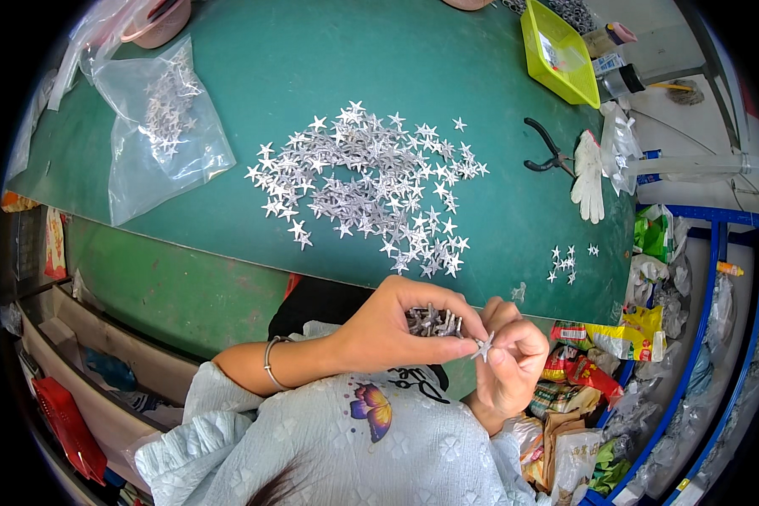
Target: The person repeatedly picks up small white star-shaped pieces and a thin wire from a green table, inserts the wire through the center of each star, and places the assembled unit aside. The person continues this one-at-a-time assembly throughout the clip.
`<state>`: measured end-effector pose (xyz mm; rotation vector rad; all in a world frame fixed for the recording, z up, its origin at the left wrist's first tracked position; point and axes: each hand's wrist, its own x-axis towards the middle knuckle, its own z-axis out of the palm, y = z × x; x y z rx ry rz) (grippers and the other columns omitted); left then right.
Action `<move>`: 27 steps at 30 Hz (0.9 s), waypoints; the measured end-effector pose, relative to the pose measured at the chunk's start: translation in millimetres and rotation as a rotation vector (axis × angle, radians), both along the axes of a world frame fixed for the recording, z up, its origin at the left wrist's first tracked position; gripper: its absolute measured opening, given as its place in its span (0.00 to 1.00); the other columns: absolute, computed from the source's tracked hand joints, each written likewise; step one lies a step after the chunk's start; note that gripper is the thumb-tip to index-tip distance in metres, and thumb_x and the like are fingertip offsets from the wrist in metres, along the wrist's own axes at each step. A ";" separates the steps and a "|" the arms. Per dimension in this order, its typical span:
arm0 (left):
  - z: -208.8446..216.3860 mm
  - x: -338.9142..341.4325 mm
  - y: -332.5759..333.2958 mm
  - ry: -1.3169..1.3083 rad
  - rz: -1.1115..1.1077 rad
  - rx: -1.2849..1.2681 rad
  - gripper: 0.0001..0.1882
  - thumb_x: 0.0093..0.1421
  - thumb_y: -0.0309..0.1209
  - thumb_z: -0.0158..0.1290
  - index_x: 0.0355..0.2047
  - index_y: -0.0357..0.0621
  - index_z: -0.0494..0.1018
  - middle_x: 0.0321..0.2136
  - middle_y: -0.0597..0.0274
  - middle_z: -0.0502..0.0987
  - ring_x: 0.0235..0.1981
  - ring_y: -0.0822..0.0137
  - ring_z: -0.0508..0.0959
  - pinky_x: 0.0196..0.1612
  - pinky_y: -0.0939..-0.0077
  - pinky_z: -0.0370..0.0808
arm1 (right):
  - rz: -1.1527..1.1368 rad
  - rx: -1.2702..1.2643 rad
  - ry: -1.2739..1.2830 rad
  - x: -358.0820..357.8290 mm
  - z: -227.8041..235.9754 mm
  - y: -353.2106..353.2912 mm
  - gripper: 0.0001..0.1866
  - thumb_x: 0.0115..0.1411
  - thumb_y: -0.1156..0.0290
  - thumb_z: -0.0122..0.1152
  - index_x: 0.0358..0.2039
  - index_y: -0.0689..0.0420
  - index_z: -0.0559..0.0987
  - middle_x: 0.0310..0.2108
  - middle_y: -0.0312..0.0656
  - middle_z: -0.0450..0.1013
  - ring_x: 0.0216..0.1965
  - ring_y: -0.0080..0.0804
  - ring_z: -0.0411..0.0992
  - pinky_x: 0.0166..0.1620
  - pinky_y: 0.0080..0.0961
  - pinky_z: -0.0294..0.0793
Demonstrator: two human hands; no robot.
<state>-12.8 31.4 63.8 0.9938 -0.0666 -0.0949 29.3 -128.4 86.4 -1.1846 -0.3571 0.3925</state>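
Observation:
My left hand (405,325) is curled around several silver metal stars (430,320), with its thumb and forefinger reaching toward my right hand. Between the fingertips of my right hand (514,350) is a single silver star (483,347), which my left thumb tip also touches. Both hands are just off the near edge of the green table, in front of my body. Beyond them a wide, loose pile of the same silver stars (371,211) spreads over the table. A small separate group of stars (571,263) lies to the right.
On the green table (253,76), a clear plastic bag (164,169) with stars inside lies at left. Black-handled pliers (552,145) and a white glove (588,177) lie at right. A yellow-green basket (557,80) stands behind them. Blue shelving (683,371) with bags is at the right.

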 end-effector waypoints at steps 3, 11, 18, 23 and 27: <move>-0.9 -0.4 1.3 0.002 -0.023 0.004 0.06 0.49 0.23 0.57 0.30 0.37 0.77 0.27 0.63 0.77 0.30 0.78 0.74 0.36 0.83 0.70 | 0.001 0.002 0.003 -0.3 0.2 0.0 0.04 0.46 0.81 0.60 0.23 0.64 0.74 0.22 0.41 0.67 0.27 0.31 0.62 0.32 0.26 0.60; -1.7 -1.9 1.3 -0.008 -0.027 -0.021 0.07 0.50 0.24 0.56 0.31 0.38 0.77 0.28 0.63 0.78 0.31 0.79 0.74 0.37 0.84 0.70 | -0.046 -0.090 -0.132 -0.4 -0.6 -1.8 0.05 0.44 0.80 0.62 0.22 0.63 0.75 0.22 0.41 0.69 0.27 0.31 0.63 0.32 0.26 0.61; -1.1 -1.1 2.0 -0.038 -0.022 -0.009 0.07 0.50 0.24 0.56 0.31 0.38 0.77 0.28 0.63 0.78 0.31 0.79 0.74 0.37 0.83 0.70 | -0.133 -0.135 -0.281 -2.0 -0.4 -1.2 0.05 0.42 0.81 0.65 0.22 0.63 0.77 0.22 0.41 0.70 0.27 0.31 0.64 0.30 0.25 0.63; -2.3 -1.9 2.0 -0.041 -0.017 -0.020 0.06 0.51 0.24 0.56 0.31 0.38 0.77 0.28 0.63 0.78 0.31 0.79 0.74 0.37 0.84 0.70 | -0.120 -0.146 -0.305 -2.1 -1.0 -2.3 0.05 0.42 0.82 0.64 0.23 0.63 0.77 0.23 0.41 0.70 0.27 0.31 0.65 0.30 0.25 0.64; 2.4 -1.3 3.6 0.142 -0.009 -0.057 0.05 0.52 0.22 0.55 0.30 0.35 0.76 0.24 0.63 0.75 0.24 0.77 0.72 0.28 0.85 0.67 | -0.132 -0.210 -0.307 -0.4 -3.2 -2.1 0.06 0.43 0.85 0.62 0.24 0.64 0.76 0.24 0.41 0.70 0.29 0.31 0.65 0.32 0.24 0.64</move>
